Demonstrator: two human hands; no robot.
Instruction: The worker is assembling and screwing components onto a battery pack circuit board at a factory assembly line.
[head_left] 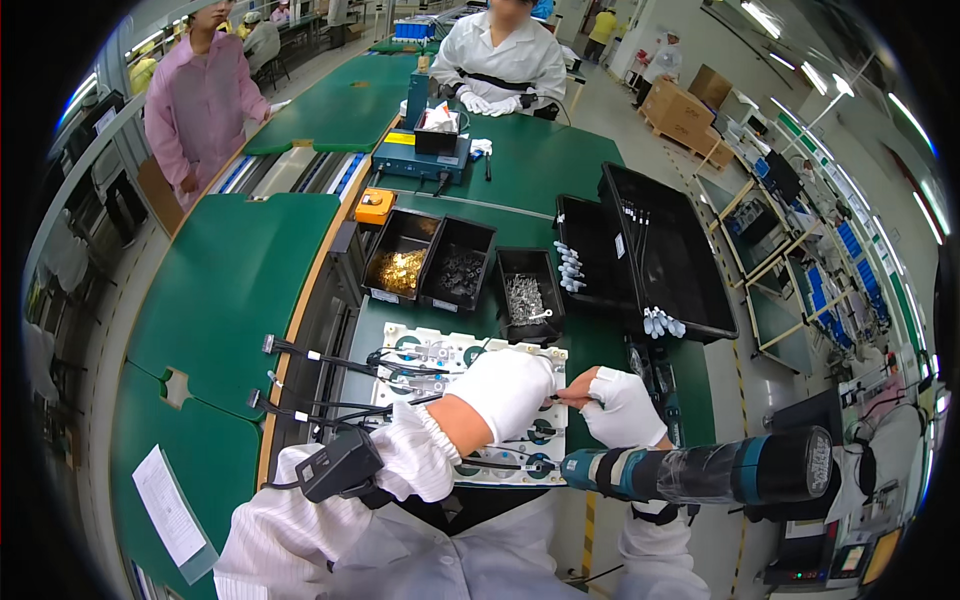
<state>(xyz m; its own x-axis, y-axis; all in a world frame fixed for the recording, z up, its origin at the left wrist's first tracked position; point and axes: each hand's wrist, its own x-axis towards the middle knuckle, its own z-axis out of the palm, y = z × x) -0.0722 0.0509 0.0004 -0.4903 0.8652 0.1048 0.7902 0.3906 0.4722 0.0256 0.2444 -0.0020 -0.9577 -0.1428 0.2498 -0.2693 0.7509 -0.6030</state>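
My left hand (pixel 510 388), in a white glove, reaches over a white plate (pixel 552 452) with green round spots and metal fittings; its fingers are hidden from view. Facing it at the plate's right edge, my right hand (pixel 618 405) wears a white glove with bare fingertips. Its thumb and fingers are pinched together, on something too small to make out. Black cables (pixel 330 357) run leftward from the plate, ending in black connectors. A teal and black cordless screwdriver (pixel 690 472) lies across in front of my right forearm, its narrow end by the plate's lower right corner.
Beyond the plate stand black bins of gold-coloured parts (pixel 400 270), dark parts (pixel 460 272) and silver screws (pixel 525 298). Large black trays (pixel 680 260) hold cables at the right. A blue device (pixel 420 155) sits farther back. Two people stand across the green tables (pixel 240 250).
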